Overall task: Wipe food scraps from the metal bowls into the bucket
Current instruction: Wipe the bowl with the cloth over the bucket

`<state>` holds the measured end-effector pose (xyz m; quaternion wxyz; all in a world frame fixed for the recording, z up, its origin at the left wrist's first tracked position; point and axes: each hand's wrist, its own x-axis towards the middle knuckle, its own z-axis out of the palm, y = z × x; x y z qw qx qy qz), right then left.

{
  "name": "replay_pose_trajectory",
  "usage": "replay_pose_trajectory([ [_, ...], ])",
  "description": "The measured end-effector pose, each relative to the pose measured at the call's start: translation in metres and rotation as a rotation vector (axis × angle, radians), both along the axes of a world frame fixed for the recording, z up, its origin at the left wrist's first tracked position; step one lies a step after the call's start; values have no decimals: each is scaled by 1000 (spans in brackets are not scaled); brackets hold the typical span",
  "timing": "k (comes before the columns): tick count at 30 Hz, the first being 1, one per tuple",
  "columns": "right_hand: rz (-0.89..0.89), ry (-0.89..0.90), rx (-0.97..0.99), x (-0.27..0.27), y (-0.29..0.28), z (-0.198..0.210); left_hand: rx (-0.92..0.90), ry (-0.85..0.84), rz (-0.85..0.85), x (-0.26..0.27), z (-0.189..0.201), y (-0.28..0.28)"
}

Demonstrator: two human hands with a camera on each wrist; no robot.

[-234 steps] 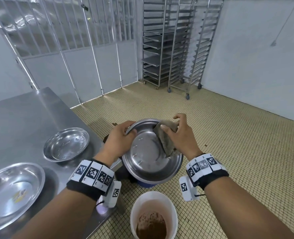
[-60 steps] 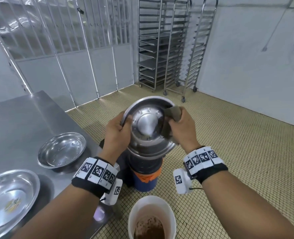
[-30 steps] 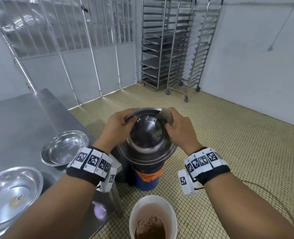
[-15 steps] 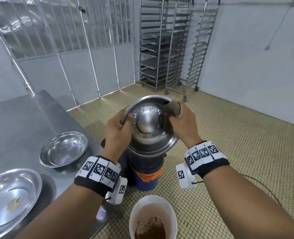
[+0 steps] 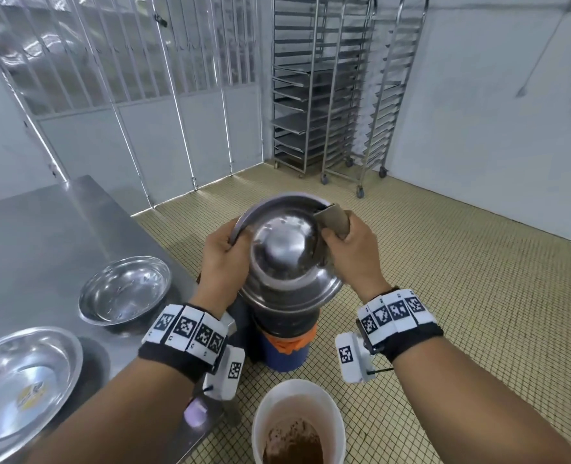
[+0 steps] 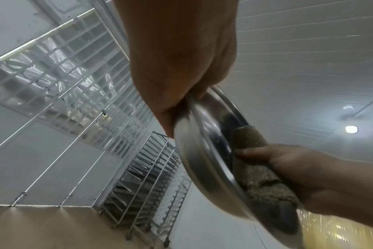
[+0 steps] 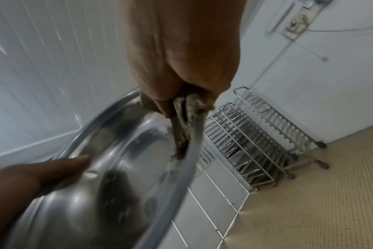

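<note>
The steel surface (image 5: pixel 36 236) at left carries two more metal bowls; the white bucket (image 5: pixel 334 416) stands on the floor at near centre. The held bowl (image 5: pixel 287 252), tilted on edge above a dark bin, far of the bucket, looks light, rigid and slippery, so it is best gripped at the rolled rim. The left hand (image 5: pixel 223 262) grip pinches that rim, while the right hand (image 5: pixel 354 252) grip clamps a soft cloth (image 5: pixel 332 221) over the opposite rim.
</note>
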<state>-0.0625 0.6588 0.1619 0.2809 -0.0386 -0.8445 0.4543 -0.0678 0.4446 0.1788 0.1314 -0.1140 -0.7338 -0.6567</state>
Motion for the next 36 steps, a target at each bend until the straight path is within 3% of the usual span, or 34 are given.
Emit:
replay_pose_trajectory([
  [6,41,-13,118,-3,8,13,-70,5,-5,-1,-1,-2],
  [10,-62,-11,-157,-1,-10,-4,128,-23,78,-7,6,1],
  [12,-88,-47,-243,0,-15,-13,100,7,101,-8,-2,2],
  [14,-58,-35,-122,-1,-8,-9,-85,41,92,-9,-6,-4],
  [17,130,-53,286,0,6,10,-332,55,-24,-13,2,-13],
  [19,196,-66,439,-1,8,17,-456,77,-90,-13,10,-13],
  [21,165,-1,358,-1,5,16,-346,100,-107,-11,11,-10],
  [23,68,74,159,1,-3,6,-161,60,-69,-10,9,-9],
  [25,-15,34,-28,6,-9,-9,-54,-10,23,-10,4,-10],
  [28,-38,-74,-26,7,-6,-16,-77,-60,37,-7,-3,-11],
  [32,39,-28,92,-2,3,13,-127,-39,-29,1,4,-5],
  [34,3,24,25,-2,-1,13,-54,-35,-10,-1,12,-1],
  [36,-56,9,-168,2,-11,-1,59,-21,66,-5,18,-1],
])
